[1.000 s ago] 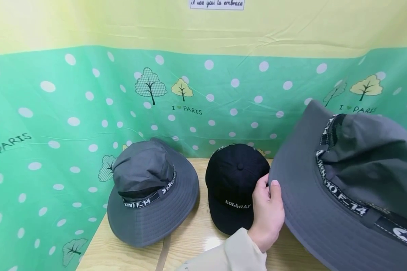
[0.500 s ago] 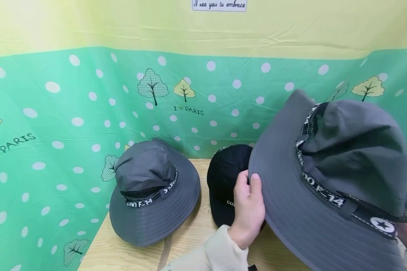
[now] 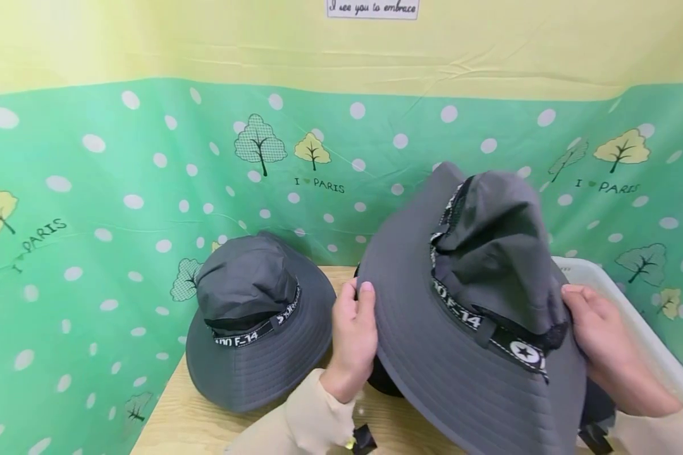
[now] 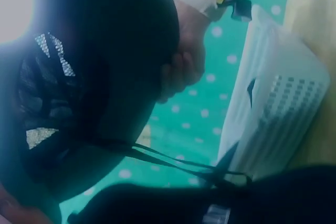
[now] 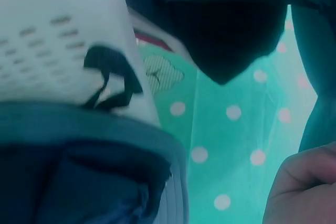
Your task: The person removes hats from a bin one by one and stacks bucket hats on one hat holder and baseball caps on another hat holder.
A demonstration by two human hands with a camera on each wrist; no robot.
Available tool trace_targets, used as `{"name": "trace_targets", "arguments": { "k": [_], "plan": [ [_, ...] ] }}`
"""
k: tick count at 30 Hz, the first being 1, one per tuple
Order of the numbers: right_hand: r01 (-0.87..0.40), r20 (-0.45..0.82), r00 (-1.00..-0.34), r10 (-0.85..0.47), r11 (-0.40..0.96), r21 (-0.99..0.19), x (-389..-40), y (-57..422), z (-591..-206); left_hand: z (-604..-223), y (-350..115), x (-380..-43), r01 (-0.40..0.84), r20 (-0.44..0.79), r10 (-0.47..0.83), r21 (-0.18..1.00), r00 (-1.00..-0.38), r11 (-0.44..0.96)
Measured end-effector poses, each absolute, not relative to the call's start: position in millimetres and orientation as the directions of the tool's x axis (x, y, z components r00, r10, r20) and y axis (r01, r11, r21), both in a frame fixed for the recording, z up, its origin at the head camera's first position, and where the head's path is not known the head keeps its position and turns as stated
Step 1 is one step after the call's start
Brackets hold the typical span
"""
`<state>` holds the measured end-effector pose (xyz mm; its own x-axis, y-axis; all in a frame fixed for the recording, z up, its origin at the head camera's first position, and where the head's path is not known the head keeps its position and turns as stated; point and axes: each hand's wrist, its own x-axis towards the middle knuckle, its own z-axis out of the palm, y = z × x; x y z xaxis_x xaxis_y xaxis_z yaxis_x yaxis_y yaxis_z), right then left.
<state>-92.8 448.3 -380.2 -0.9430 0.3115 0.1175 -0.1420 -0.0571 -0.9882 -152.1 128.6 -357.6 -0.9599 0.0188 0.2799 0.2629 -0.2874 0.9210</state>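
The left hand [image 3: 354, 344] and right hand [image 3: 606, 335] grip the tilted grey hat [image 3: 489, 253] by its brim. Wrist views show the basket's [image 4: 270, 69] holed wall, hidden in the head view.

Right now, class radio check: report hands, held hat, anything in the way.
Left hand, right hand gripping gray hat. Hat aloft, tilted. Head view: hat partly blocks white basket.

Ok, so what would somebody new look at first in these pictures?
Probably the big hat, gray and tilted, right of the middle in the head view, held in the left hand and the right hand. Next, perhaps, the other hat, also gray, on the table at left. Behind them hangs a bright cloth with dots and trees.
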Motion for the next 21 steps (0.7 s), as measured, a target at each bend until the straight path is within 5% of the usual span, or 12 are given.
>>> {"name": "trace_targets", "arguments": {
  "k": [15, 21],
  "plan": [
    [-0.105, 0.146, -0.935, 0.323, 0.142, -0.984, -108, 394, -366, -364, 65, -165, 0.261, 0.256, -0.053, 0.942, -0.965, -0.211],
    [-0.160, 0.171, -0.950, 0.261, 0.063, -0.985, -109, 372, -361, -357, 34, -163, 0.258, 0.247, -0.086, 0.953, -0.965, -0.157]
  ]
}}
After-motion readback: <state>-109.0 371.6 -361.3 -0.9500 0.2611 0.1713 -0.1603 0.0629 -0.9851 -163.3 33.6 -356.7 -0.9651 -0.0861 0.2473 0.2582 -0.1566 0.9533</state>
